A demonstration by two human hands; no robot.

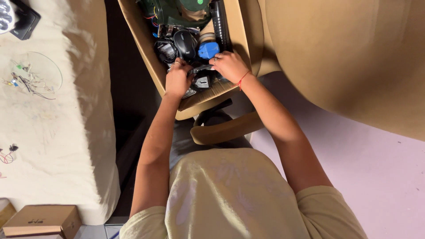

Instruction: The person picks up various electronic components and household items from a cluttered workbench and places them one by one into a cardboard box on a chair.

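Hands both inside box, closed on dark part below mouse; you're mid-rummage—next, lift clear.

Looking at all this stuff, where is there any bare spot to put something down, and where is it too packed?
Free: the cream cloth between the clear dish of small parts and the small cardboard box, and the pale floor on the right. Crowded: the open carton, crammed with a black mouse, blue part and cables, where the left hand and right hand dig.
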